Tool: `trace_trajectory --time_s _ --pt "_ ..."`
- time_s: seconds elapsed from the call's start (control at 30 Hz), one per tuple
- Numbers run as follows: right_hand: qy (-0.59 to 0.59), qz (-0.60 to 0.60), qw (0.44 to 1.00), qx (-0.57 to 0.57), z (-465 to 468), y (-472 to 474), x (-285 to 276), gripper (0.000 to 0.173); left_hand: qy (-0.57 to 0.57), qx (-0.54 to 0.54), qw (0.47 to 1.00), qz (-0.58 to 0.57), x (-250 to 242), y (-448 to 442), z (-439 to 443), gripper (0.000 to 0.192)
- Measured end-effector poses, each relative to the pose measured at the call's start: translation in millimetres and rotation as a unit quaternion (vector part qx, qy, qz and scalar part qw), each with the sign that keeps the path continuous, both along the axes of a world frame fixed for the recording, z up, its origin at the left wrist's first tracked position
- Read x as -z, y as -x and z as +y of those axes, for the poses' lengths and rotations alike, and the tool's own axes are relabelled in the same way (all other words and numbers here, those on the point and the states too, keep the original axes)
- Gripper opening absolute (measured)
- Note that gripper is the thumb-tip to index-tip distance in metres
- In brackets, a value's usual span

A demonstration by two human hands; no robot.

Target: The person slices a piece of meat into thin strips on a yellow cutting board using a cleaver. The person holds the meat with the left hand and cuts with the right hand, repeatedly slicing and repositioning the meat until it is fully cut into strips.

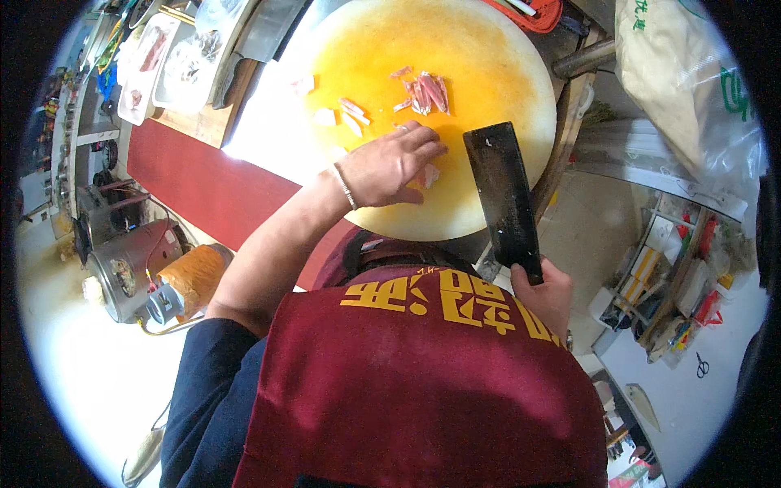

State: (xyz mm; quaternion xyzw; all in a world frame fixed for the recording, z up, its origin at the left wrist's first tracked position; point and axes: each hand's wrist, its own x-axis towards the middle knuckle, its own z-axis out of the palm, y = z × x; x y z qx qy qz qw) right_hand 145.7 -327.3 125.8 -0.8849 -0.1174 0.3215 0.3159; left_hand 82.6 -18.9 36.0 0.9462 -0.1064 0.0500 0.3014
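A thick round chopping board (500, 55), white with yellow staining, lies before me. My left hand (399, 165) is low over its near part, thumb and fingers spread around a small piece of pink meat (431, 175), partly hidden by the hand. Whether the fingers touch that meat is unclear. My right hand (546, 293) grips a dark, broad-bladed cleaver (503, 195) by its handle end. The blade points away from me over the board's right edge. Beyond my left hand lies a small heap of cut meat strips (429, 93). Paler strips (352, 114) are scattered to its left.
White trays (137, 100) with meat and plastic wrap stand at the upper left, beside another cleaver (265, 30). A red plastic basket (546, 18) is at the far right. A plastic bag (677, 79) hangs farther right. A red surface (207, 177) extends left of the board.
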Motion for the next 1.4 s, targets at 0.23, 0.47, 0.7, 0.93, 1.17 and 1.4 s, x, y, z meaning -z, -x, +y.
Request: trace_trajectory --time_s 0.23,0.47,0.7,0.93,1.17,1.4 --pt "0.051 -0.008 0.996 -0.069 9 -10 -2 0.018 0.012 -0.286 0.949 -0.135 2 49 -50 0.024" --pt "0.088 -0.102 0.961 -0.241 -2 -27 8 0.016 -0.034 -0.209 0.959 -0.187 15 46 -66 0.043" --pt "0.068 -0.157 0.944 -0.282 4 -43 -9 0.014 -0.048 -0.195 0.959 -0.2 21 45 -68 0.043" --pt "0.079 -0.213 0.888 -0.4 9 -44 -26 0.025 -0.107 -0.182 0.963 -0.168 25 50 -70 0.046" --pt "0.131 -0.25 0.832 -0.477 12 -48 -33 0.029 -0.087 -0.201 0.961 -0.167 27 50 -75 0.058" --pt "0.127 -0.288 0.798 -0.514 21 -54 -31 0.004 -0.087 -0.211 0.956 -0.183 30 49 -75 0.054"
